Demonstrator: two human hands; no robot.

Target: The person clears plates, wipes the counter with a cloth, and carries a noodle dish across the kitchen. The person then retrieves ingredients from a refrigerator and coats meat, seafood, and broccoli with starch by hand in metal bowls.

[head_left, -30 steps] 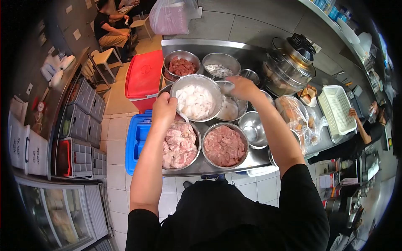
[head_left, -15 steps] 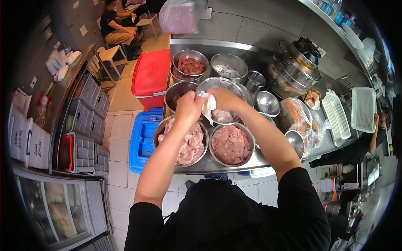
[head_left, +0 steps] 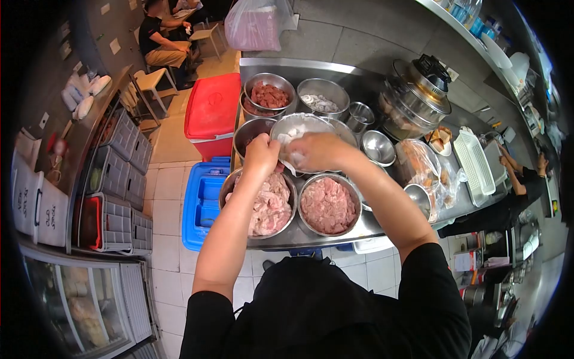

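My left hand [head_left: 262, 157] is closed at the left side of a metal bowl [head_left: 320, 124]; whatever its fingers grip is hidden. Over the same bowl my right hand [head_left: 320, 151] is smeared by motion, so its fingers cannot be read. Whitish soft pieces [head_left: 292, 133] show inside the bowl, and a bit of white material shows below the hands. Nearer to me stand a bowl of pale raw meat pieces [head_left: 272, 206] and a bowl of pink raw meat [head_left: 329, 205]. Behind are a bowl of darker red meat [head_left: 270, 94] and one with white-grey slices [head_left: 320, 103].
A blue crate [head_left: 200, 197] and a red cooler [head_left: 212, 107] stand left of the steel counter. To the right are a small metal bowl [head_left: 378, 147], a glass-bowled cooker [head_left: 415, 99], bagged food [head_left: 421, 167] and a white basket [head_left: 472, 158]. A co-worker [head_left: 517, 188] stands at far right.
The white soft piece held up between my hands has dropped out of clear view. The bowl under them sits slightly further left. The co-worker at right has leaned into view, and the raised basket is gone from sight.
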